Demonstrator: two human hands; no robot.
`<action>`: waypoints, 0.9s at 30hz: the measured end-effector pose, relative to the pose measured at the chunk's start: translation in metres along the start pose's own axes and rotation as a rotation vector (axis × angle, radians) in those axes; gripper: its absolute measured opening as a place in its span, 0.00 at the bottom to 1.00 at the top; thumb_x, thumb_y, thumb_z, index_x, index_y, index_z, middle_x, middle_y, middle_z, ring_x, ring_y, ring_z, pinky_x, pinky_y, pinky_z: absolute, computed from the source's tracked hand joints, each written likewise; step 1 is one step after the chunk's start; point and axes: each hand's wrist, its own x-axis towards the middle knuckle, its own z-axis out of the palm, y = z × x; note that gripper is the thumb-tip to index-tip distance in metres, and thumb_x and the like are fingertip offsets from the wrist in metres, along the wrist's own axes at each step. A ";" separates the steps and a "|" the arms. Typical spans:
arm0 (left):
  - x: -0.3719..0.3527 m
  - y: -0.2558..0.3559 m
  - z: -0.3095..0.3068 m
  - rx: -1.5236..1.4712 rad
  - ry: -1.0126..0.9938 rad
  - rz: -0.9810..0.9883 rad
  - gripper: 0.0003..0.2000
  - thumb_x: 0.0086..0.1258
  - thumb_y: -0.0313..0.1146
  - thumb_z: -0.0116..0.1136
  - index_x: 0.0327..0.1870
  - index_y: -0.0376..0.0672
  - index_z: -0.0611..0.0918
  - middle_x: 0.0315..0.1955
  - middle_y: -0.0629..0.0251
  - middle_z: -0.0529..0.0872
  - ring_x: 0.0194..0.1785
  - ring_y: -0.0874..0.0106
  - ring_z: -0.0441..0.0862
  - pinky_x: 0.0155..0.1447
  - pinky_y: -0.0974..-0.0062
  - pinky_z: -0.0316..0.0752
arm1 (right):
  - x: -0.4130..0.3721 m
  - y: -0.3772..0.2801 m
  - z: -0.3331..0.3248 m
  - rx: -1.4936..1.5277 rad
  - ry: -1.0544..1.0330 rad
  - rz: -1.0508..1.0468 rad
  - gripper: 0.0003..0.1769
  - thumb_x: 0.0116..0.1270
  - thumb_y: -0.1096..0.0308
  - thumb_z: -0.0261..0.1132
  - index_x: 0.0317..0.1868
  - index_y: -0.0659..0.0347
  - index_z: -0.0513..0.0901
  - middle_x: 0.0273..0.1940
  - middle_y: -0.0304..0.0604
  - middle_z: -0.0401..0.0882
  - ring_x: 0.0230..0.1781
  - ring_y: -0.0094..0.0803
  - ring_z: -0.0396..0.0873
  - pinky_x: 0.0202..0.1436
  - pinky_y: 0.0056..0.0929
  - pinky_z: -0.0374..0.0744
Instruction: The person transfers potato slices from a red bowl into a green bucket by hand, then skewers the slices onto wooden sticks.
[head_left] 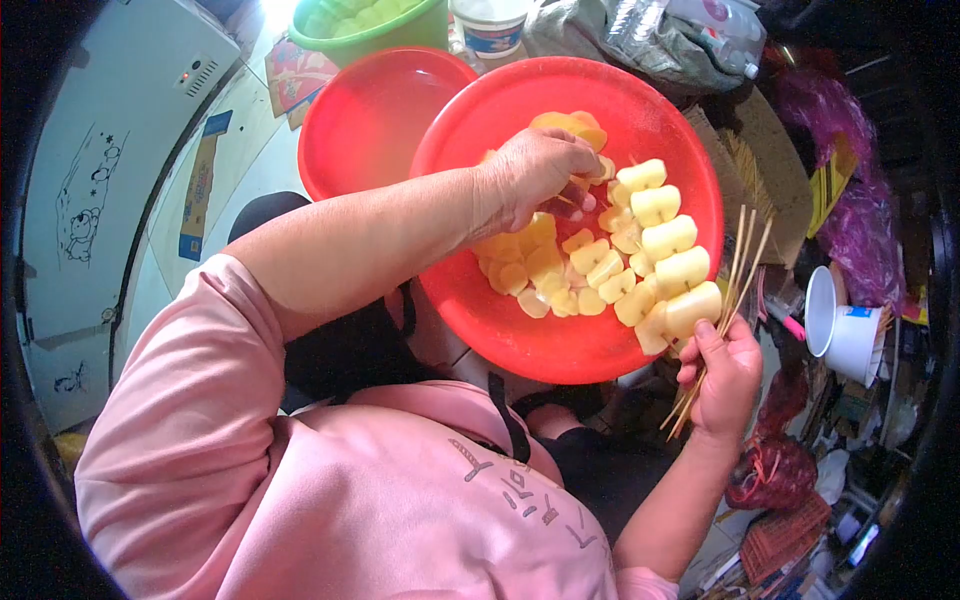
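Left hand (pixel 540 175) is curled over cut yellow fruit chunks (pixel 545 265) inside round red plastic basin (pixel 640 110); grip can't be told. Right hand (pixel 725 375), at basin's near rim, is clenched on thin bamboo skewers (pixel 738 250). Chunks prob. best pierced centrally, skewer held steady.

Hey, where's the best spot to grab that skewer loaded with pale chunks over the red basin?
Probably take the loaded skewer by its bare lower end, below the last chunk, where the right hand pinches it. Come from the near-right rim of the red basin, since chunks cover the rest of the stick.
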 end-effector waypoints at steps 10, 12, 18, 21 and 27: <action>0.028 -0.021 -0.020 0.419 0.093 0.129 0.09 0.59 0.31 0.56 0.39 0.39 0.78 0.29 0.59 0.83 0.32 0.65 0.82 0.34 0.70 0.79 | 0.015 0.001 0.010 -0.397 -0.055 0.162 0.09 0.64 0.70 0.59 0.43 0.63 0.78 0.23 0.36 0.76 0.17 0.19 0.72 0.19 0.17 0.71; 0.030 -0.026 -0.023 1.108 0.090 0.335 0.12 0.60 0.34 0.58 0.43 0.41 0.80 0.34 0.58 0.84 0.37 0.63 0.83 0.42 0.67 0.78 | 0.018 0.009 0.010 -0.507 0.005 0.134 0.10 0.63 0.70 0.59 0.43 0.65 0.79 0.25 0.38 0.78 0.19 0.22 0.75 0.23 0.21 0.74; 0.023 -0.057 -0.011 1.757 -0.339 0.174 0.12 0.56 0.38 0.56 0.39 0.44 0.84 0.36 0.57 0.86 0.42 0.60 0.84 0.45 0.65 0.78 | 0.021 0.014 0.010 -0.718 0.097 -0.054 0.10 0.60 0.70 0.62 0.39 0.69 0.79 0.34 0.49 0.84 0.34 0.35 0.83 0.43 0.33 0.78; 0.015 -0.067 -0.004 1.942 -0.451 0.217 0.11 0.57 0.37 0.57 0.37 0.44 0.86 0.39 0.60 0.86 0.45 0.64 0.84 0.44 0.66 0.79 | 0.018 0.008 0.015 -0.851 0.121 -0.139 0.11 0.59 0.70 0.63 0.40 0.67 0.79 0.35 0.52 0.83 0.36 0.39 0.84 0.42 0.34 0.78; 0.015 -0.087 -0.001 2.009 -0.370 0.346 0.16 0.63 0.38 0.53 0.48 0.39 0.76 0.40 0.59 0.85 0.44 0.62 0.84 0.39 0.63 0.81 | 0.015 0.011 0.012 -0.931 0.141 -0.185 0.11 0.59 0.68 0.64 0.40 0.66 0.78 0.35 0.55 0.83 0.38 0.46 0.83 0.42 0.37 0.78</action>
